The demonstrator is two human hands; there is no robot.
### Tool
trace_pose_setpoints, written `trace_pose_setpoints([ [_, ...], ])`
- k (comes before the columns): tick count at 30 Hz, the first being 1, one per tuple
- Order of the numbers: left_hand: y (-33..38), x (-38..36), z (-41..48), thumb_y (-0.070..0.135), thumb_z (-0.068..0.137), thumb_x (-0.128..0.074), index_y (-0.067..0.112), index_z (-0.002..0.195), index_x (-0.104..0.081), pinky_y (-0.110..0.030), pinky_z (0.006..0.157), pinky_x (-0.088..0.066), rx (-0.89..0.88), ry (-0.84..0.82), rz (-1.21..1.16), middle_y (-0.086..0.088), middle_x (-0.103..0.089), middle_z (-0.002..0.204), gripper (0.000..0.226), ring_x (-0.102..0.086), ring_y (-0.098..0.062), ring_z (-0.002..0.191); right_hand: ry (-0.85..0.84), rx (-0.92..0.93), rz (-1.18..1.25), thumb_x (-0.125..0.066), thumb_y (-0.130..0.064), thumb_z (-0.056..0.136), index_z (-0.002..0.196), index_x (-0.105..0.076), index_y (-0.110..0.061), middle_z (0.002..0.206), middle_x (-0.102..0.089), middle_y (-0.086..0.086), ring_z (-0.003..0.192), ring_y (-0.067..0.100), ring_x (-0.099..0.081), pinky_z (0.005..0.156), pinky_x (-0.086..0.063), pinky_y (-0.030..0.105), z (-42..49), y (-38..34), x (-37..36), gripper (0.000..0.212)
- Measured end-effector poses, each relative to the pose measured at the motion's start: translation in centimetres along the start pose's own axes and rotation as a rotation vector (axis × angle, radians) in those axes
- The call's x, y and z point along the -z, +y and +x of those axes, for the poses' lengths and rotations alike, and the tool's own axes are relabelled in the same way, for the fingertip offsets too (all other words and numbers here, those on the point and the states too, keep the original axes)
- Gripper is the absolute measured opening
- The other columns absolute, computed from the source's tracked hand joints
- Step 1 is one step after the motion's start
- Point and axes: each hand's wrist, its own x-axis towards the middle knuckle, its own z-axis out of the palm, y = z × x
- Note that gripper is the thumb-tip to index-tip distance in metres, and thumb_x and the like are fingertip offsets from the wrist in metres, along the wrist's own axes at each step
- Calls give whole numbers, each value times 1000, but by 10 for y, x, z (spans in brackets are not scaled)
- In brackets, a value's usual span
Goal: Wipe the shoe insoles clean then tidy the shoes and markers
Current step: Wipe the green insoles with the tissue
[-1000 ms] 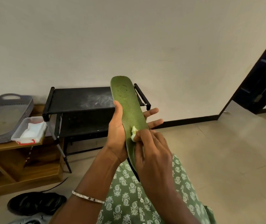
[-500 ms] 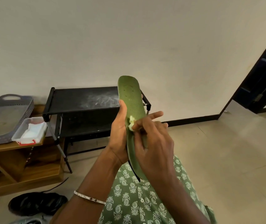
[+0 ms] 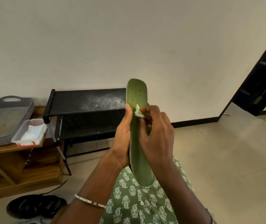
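A long green insole [image 3: 136, 94] stands nearly upright in front of me, toe end up. My left hand [image 3: 122, 139] grips its left edge at mid-length, thumb along the front. My right hand [image 3: 157, 135] pinches a small white wipe [image 3: 138, 113] and presses it against the insole's upper half. A black shoe [image 3: 35, 206] lies on the floor at the lower left, with the tip of a pale shoe [image 3: 32, 221] below it at the frame's edge. No markers are in view.
A black two-tier shoe rack [image 3: 83, 102] stands against the wall behind the insole. To its left a wooden shelf unit [image 3: 24, 167] carries a grey basket tray [image 3: 3, 117] and a clear box of white wipes [image 3: 30, 131]. A dark door [image 3: 263, 75] stands open at right.
My right hand has slid the wipe up the insole, from near its middle to its upper part. The insole has turned more upright and shifted slightly right.
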Motion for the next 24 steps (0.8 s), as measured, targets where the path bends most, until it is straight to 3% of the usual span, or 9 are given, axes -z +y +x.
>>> trace_pose_setpoints([
  [2, 3, 1, -1, 73, 94, -34, 3, 133, -60, -55, 116, -34, 52, -26, -1, -32, -45, 145, 85, -45, -43, 136, -13, 0, -11, -68, -7, 89, 106, -64, -15, 97, -65, -3, 85, 13, -57, 70, -52, 29, -17, 0, -1, 20],
  [5, 6, 3, 2, 79, 89, -22, 14, 115, -75, -57, 106, -44, 79, -68, -10, -26, -55, 139, 88, -56, -48, 120, -45, -3, -6, -71, -7, 87, 102, -66, -16, 99, -66, -4, 88, 10, -57, 73, -52, 27, -45, 0, 0, 18],
  [8, 7, 5, 5, 80, 89, -21, 23, 137, -54, -53, 93, -52, 64, -74, -52, -23, -59, 136, 81, -58, -48, 113, -49, 5, 17, -73, -6, 85, 101, -69, -15, 99, -68, -4, 92, 10, -60, 76, -54, 28, -55, 1, 0, 19],
  [10, 6, 3, 5, 80, 89, -23, 20, 141, -49, -55, 99, -51, 67, -49, -50, -23, -58, 137, 84, -56, -50, 120, -36, -2, 21, -73, -6, 85, 101, -71, -14, 99, -69, -3, 91, 10, -61, 76, -54, 30, -46, 3, 0, 18],
  [13, 2, 3, 3, 77, 93, -26, 5, 136, -57, -49, 106, -47, 58, -46, 10, -19, -60, 136, 90, -55, -37, 128, 1, 1, -6, -70, -6, 88, 104, -73, -11, 98, -71, -1, 90, 13, -62, 76, -56, 36, -20, 5, -1, 17],
  [16, -1, 3, 0, 67, 98, -28, 10, 121, -67, -38, 89, -58, 12, -58, 26, -14, -69, 113, 73, -67, -26, 108, 5, 5, -29, -67, -6, 90, 105, -72, -12, 99, -71, -1, 90, 15, -61, 74, -54, 35, -2, 6, -1, 17],
  [17, -2, 3, 0, 67, 98, -28, 10, 117, -68, -39, 90, -58, 12, -61, 21, -14, -69, 110, 72, -68, -25, 106, 4, 20, -34, -67, -5, 90, 105, -72, -12, 99, -71, -2, 90, 16, -60, 74, -53, 32, -2, 5, -1, 17],
  [21, 1, 5, 2, 78, 92, -29, 2, 141, -49, -56, 118, -31, 73, -69, -18, -29, -51, 142, 93, -45, -44, 136, -9, 68, -51, -70, -1, 87, 100, -70, -11, 99, -71, -1, 93, 12, -59, 76, -46, 19, -26, 1, 3, 18],
  [24, 1, 10, 8, 81, 89, -22, 19, 143, -45, -61, 108, -41, 85, -93, -49, -24, -56, 140, 85, -51, -53, 124, -35, 69, -44, -74, -1, 84, 99, -69, -13, 99, -70, -3, 93, 9, -59, 76, -50, 19, -51, -1, 6, 19],
])
